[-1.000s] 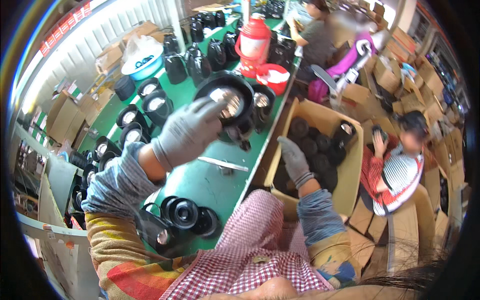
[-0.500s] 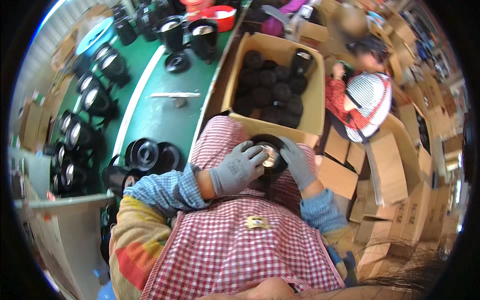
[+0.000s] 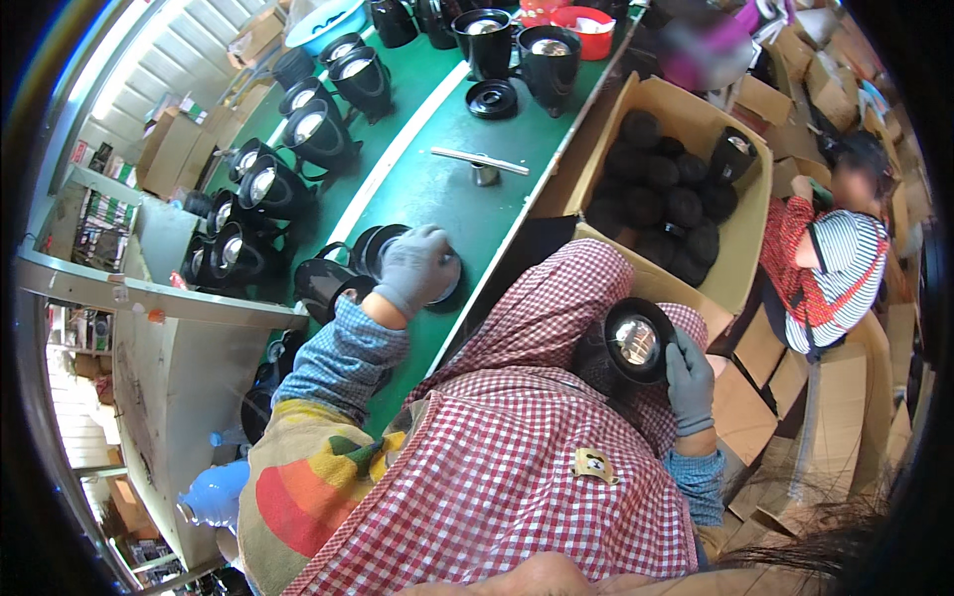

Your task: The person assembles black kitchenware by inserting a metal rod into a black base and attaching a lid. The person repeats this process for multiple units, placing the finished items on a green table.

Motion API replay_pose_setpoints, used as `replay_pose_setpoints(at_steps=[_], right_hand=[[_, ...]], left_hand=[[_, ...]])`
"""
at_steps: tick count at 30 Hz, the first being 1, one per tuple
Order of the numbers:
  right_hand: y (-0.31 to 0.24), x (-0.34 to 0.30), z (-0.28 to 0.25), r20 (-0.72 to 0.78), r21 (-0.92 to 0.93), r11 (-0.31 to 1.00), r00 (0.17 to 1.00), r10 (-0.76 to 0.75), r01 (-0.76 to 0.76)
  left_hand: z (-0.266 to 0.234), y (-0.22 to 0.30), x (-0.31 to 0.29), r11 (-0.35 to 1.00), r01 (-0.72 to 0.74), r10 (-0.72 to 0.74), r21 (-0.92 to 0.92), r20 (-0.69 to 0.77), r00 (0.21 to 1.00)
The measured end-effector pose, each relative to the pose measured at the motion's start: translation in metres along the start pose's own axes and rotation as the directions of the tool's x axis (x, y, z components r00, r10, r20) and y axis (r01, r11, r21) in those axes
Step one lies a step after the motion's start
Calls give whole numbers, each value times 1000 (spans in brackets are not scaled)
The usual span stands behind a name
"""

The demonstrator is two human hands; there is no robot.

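My left hand [image 3: 415, 270], in a grey glove, is over the near part of the green table. Its fingers are closed at the top of a round black lid [image 3: 450, 288], whose rim shows beside and below the hand. Another black lid [image 3: 373, 248] lies just behind it. My right hand [image 3: 690, 382], also gloved, grips the rim side of a black jug [image 3: 636, 343] resting between my thighs. The jug's mouth tilts up toward me, and its inside is shiny silver. Most of its body is hidden in shadow.
More black jugs [image 3: 323, 139] stand on the green table [image 3: 417, 169], near a silver T-shaped piece [image 3: 482, 164] and a lone black lid [image 3: 492, 98]. An open cardboard box [image 3: 750, 238] of dark round items stands ahead. A co-worker [image 3: 840, 263] sits at the right among cartons.
My left hand has left the jug and reached left to the lids on the table. My right hand keeps the jug, now tipped more toward me. The view has turned left.
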State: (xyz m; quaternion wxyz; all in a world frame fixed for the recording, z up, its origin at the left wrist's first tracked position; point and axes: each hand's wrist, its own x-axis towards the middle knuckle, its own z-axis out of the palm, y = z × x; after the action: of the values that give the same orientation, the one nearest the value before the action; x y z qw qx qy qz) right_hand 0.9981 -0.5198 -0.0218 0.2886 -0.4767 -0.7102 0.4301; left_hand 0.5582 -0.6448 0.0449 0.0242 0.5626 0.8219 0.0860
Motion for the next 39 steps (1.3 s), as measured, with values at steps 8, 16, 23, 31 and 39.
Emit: replay_pose_setpoints(at_steps=[8, 16, 23, 31, 39], right_hand=[[-12, 22, -13, -72, 429, 903, 997, 5, 26], [-114, 59, 3, 93, 487, 862, 973, -212, 141], [-109, 59, -28, 40, 685, 727, 994, -103, 48], [-54, 26, -6, 205, 536, 840, 951, -231, 88], [-40, 47, 8, 140, 363, 852, 882, -451, 378]], left_hand=[[88, -91, -38, 933, 121, -98, 340, -84, 992], [-49, 85, 30, 769, -624, 578, -142, -264, 772], [-44, 172, 58, 329, -884, 807, -331, -388, 445], [55, 170, 53, 15, -122, 677, -992, -79, 732], [92, 177, 68, -67, -216, 721, -974, -197, 664]])
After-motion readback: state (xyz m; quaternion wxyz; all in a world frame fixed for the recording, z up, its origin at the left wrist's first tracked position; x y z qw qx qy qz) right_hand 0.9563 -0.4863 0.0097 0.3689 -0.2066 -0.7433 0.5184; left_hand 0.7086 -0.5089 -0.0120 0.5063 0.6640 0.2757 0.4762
